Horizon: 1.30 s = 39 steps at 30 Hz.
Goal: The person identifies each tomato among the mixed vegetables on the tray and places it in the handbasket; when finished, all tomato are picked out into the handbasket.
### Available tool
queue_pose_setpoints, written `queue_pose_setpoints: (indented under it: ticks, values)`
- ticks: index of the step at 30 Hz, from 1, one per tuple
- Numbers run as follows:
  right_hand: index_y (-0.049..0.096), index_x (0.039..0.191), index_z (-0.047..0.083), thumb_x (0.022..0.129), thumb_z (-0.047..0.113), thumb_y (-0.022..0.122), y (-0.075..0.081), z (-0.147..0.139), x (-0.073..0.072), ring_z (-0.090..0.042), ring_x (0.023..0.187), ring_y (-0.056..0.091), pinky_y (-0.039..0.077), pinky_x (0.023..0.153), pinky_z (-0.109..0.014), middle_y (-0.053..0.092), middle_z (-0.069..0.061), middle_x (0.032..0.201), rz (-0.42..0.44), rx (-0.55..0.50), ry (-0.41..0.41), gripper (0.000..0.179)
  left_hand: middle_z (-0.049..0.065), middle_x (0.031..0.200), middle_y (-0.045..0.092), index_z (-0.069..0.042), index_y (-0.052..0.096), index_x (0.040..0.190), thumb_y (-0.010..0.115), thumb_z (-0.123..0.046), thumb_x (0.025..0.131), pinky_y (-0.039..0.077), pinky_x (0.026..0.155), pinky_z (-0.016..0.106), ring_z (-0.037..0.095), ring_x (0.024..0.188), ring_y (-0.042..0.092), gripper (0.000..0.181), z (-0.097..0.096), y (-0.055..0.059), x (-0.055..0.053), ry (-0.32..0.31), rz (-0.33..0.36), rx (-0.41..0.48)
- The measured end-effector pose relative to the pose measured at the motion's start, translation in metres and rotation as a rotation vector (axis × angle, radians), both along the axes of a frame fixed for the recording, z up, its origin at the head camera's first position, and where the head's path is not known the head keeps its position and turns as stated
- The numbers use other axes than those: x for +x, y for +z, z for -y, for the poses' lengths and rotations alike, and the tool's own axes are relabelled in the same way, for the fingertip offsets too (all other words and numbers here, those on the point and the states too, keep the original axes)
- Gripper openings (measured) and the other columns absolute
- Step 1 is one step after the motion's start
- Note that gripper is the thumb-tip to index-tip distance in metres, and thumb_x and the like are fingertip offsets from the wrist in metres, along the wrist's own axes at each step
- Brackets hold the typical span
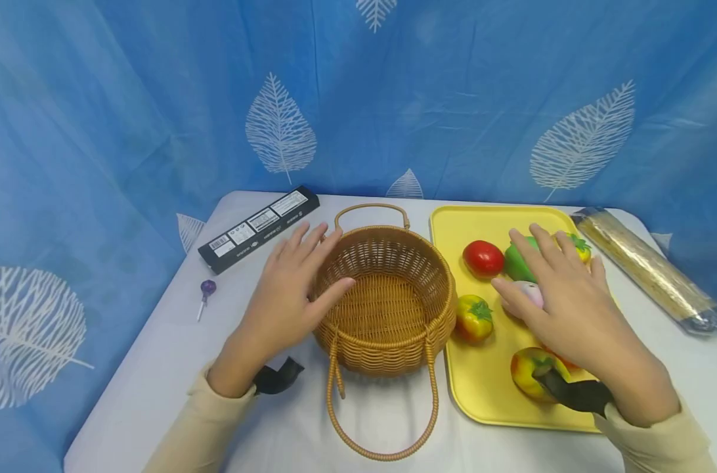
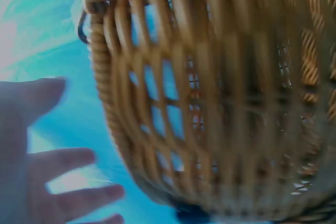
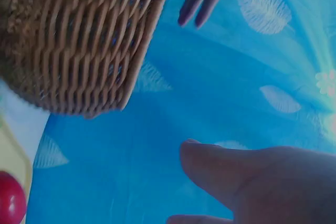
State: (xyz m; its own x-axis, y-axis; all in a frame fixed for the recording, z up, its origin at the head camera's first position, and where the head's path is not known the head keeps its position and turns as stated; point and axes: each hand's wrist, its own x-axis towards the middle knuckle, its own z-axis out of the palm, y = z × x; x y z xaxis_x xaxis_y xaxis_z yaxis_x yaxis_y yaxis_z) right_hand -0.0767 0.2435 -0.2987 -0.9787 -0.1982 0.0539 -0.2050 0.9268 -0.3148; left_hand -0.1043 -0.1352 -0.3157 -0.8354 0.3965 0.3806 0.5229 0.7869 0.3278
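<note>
A brown wicker basket (image 1: 382, 358) stands at the middle of the table, its two handles folded outward and nothing inside it. My left hand (image 1: 290, 289) hovers with spread fingers at the basket's left rim, holding nothing; the left wrist view shows the woven wall (image 2: 220, 93) beside the fingers. Over the yellow tray (image 1: 461, 394) hangs my right hand (image 1: 571, 302), fingers apart and grasping nothing. Around and under it lie a red tomato (image 1: 483, 259), a green fruit (image 1: 519, 259), a pinkish-white piece (image 1: 530, 291) and yellow-red fruits (image 1: 473, 319), partly hidden by the hand.
Behind the left hand lies a long black box (image 1: 259, 230). A purple lollipop (image 1: 207, 289) rests near the table's left edge. To the tray's right is a clear-wrapped golden pack (image 1: 648, 269). A blue leaf-patterned curtain (image 1: 453, 98) hangs behind the white table (image 1: 157, 387).
</note>
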Motion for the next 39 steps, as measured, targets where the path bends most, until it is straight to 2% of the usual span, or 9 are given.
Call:
queue_pose_setpoints:
  ticks: [7,14,20,25,27,30,33,37,39]
  values:
    - [0.018,0.165,0.016,0.104,0.050,0.053,-0.012,-0.025,0.005,-0.054,0.150,0.004,-0.015,0.107,-0.074,0.018,-0.028,0.164,-0.065,-0.003,-0.026,0.078,-0.001,0.146,0.056,-0.018,0.052,0.150,0.069,-0.026,0.099,0.040,0.109,0.047,0.021,0.134,0.049,0.054,0.022,-0.028,-0.014,-0.122,0.058,0.427]
    - [0.028,0.162,0.014,0.104,0.038,0.056,-0.027,-0.041,0.013,-0.049,0.150,0.016,-0.006,0.116,-0.068,0.029,-0.028,0.160,-0.137,-0.050,-0.070,0.069,0.006,0.123,0.065,-0.012,0.063,0.138,0.062,-0.008,0.100,0.049,0.096,0.042,0.021,0.116,0.057,0.038,0.023,-0.059,-0.015,-0.122,0.042,0.708]
    - [0.044,0.155,0.013,0.100,0.027,0.064,-0.042,-0.042,0.024,-0.051,0.137,0.041,0.027,0.108,-0.071,0.045,-0.024,0.152,-0.260,-0.174,-0.148,0.060,0.009,0.097,0.053,-0.014,0.069,0.130,0.066,-0.013,0.097,0.044,0.067,0.035,0.027,0.087,0.047,0.033,0.010,-0.077,-0.011,-0.078,-0.026,0.717]
    - [0.059,0.144,0.011,0.095,0.021,0.070,-0.057,-0.038,0.023,-0.048,0.129,0.052,0.036,0.109,-0.061,0.057,-0.021,0.142,-0.418,-0.230,-0.114,0.051,0.006,0.085,0.047,-0.013,0.072,0.125,0.066,-0.014,0.096,0.035,0.054,0.030,0.022,0.067,0.040,0.029,0.006,-0.083,-0.011,-0.066,-0.070,0.714]
    - [0.062,0.140,0.011,0.094,0.020,0.071,-0.062,-0.039,0.022,-0.047,0.126,0.055,0.036,0.114,-0.044,0.061,-0.019,0.138,-0.472,-0.239,-0.106,0.048,0.004,0.081,0.046,-0.011,0.073,0.122,0.066,-0.012,0.096,0.033,0.054,0.026,0.017,0.063,0.038,0.027,0.006,-0.086,-0.011,-0.060,-0.087,0.726]
    - [0.066,0.135,0.010,0.092,0.016,0.071,-0.067,-0.044,0.018,-0.046,0.116,0.061,0.032,0.108,-0.014,0.066,-0.018,0.131,-0.533,-0.260,-0.101,0.044,0.003,0.079,0.045,-0.009,0.074,0.119,0.065,-0.010,0.096,0.031,0.053,0.024,0.015,0.061,0.036,0.025,0.006,-0.090,-0.012,-0.058,-0.104,0.755]
    - [0.069,0.130,0.007,0.090,0.012,0.072,-0.074,-0.050,0.016,-0.024,0.107,0.066,0.027,0.092,0.000,0.071,-0.017,0.119,-0.536,-0.283,-0.101,0.041,0.003,0.078,0.044,-0.008,0.074,0.119,0.064,-0.009,0.096,0.030,0.052,0.024,0.014,0.059,0.035,0.025,0.007,-0.093,-0.013,-0.067,-0.113,0.770]
    - [0.072,0.125,0.006,0.087,0.009,0.075,-0.081,-0.058,0.013,0.015,0.092,0.051,0.032,0.081,0.000,0.073,-0.014,0.098,-0.513,-0.291,-0.111,0.038,0.003,0.078,0.044,-0.007,0.074,0.120,0.064,-0.009,0.096,0.029,0.051,0.023,0.014,0.058,0.033,0.026,0.007,-0.094,-0.014,-0.085,-0.100,0.780]
    - [0.073,0.122,0.007,0.085,0.010,0.077,-0.082,-0.061,0.013,0.023,0.086,0.043,0.034,0.076,-0.001,0.072,-0.011,0.089,-0.501,-0.283,-0.111,0.038,0.003,0.078,0.044,-0.008,0.074,0.121,0.065,-0.010,0.096,0.029,0.051,0.023,0.013,0.058,0.033,0.026,0.008,-0.094,-0.015,-0.089,-0.087,0.784]
